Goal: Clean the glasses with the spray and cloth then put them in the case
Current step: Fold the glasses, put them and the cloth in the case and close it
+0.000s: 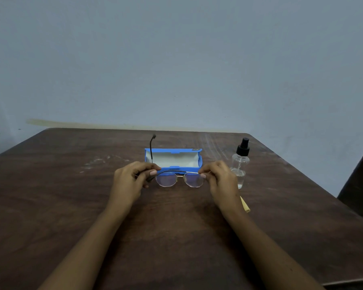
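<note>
The thin metal-framed glasses (pixel 179 179) hang just above the dark wooden table (pixel 71 195), lenses facing me. My left hand (pixel 132 178) pinches the frame's left end and my right hand (pixel 218 176) pinches its right end. One temple arm is folded across the top of the lenses; the other sticks out past the left hand toward the wall. Right behind the glasses lies the blue case (pixel 173 160), open, with a pale lining. The clear spray bottle (pixel 240 162) with a black pump top stands to the right of the case.
A yellowish object (pixel 245 204), partly hidden by my right forearm, lies on the table to the right. The table's far edge runs along a pale blue wall. A dark object, perhaps a chair (pixel 360 185), stands beyond the table's right edge.
</note>
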Demonstrator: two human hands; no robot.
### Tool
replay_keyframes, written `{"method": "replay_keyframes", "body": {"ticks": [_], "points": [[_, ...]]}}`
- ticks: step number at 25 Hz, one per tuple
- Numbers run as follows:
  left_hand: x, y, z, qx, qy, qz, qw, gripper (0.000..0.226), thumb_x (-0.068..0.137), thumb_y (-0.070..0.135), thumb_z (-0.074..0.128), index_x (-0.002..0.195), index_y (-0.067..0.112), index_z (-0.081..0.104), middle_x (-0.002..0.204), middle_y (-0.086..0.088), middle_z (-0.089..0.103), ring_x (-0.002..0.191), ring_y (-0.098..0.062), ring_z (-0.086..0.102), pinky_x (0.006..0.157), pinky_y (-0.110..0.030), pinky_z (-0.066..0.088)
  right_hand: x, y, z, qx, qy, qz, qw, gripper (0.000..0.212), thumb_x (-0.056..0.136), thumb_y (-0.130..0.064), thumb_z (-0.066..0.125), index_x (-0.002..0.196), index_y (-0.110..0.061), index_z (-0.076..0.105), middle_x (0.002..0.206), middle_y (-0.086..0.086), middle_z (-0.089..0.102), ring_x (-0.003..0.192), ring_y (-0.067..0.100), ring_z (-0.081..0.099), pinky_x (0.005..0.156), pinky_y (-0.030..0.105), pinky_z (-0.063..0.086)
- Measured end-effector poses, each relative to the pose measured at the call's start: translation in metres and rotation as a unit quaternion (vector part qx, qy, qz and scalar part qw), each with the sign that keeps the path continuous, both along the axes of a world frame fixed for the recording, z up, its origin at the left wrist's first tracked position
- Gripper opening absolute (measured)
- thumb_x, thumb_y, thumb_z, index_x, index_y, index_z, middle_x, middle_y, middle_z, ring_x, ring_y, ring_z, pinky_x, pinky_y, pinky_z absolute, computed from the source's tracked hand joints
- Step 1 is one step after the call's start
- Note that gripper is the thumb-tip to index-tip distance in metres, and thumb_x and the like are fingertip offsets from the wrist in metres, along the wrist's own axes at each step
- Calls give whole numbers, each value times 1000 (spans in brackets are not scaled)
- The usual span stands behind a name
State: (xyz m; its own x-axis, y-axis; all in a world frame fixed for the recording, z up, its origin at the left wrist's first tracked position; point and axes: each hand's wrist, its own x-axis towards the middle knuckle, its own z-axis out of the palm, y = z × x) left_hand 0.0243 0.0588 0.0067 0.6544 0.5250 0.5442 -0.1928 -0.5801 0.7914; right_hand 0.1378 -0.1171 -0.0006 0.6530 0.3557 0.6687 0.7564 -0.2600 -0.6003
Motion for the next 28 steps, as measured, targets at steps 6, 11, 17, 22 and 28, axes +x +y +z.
{"method": "replay_keyframes", "body": {"ticks": [6, 11, 17, 22, 28], "points": [[-2, 4, -2, 122, 5, 4, 993, 22, 83, 2, 59, 95, 15, 71, 66, 6, 61, 58, -7, 58, 50, -3, 39, 3, 0, -3, 30, -47, -23, 998, 18, 73, 10, 58, 75, -3, 70, 74, 14, 64, 75, 8, 53, 65, -2, 35], [-2, 7, 0, 175, 13, 16, 984, 31, 85, 2, 55, 109, 18, 66, 73, -5, 58, 63, 5, 54, 58, 0, 36, 4, 1, -5, 40, -53, 1, 998, 16, 75, 9, 60, 78, -2, 72, 74, 16, 65, 75, 6, 54, 64, -1, 39], [-2, 9, 1, 249, 50, 28, 967, 48, 76, -6, 44, 108, 22, 67, 67, 20, 40, 75, 8, 46, 66, 2, 32, 6, 2, -6, 37, -16, 23, 999, 15, 77, 6, 62, 81, -5, 72, 74, 3, 64, 71, 0, 55, 65, 4, 42], [-3, 9, 0, 238, 63, 32, 969, 56, 75, -20, 44, 110, 18, 65, 72, 19, 44, 77, 16, 46, 67, 3, 31, 1, 1, -2, 74, 108, 56, 990, 29, 79, 10, 59, 91, -17, 62, 72, -7, 60, 62, -2, 57, 64, 13, 51], [-3, 8, 2, 209, 62, 11, 976, 53, 82, -10, 50, 125, 21, 52, 70, 9, 48, 69, 6, 50, 63, 1, 34, 0, -1, 0, 75, 138, 76, 985, 43, 80, 5, 61, 90, -36, 54, 72, -1, 59, 68, 8, 57, 69, 26, 54]]}}
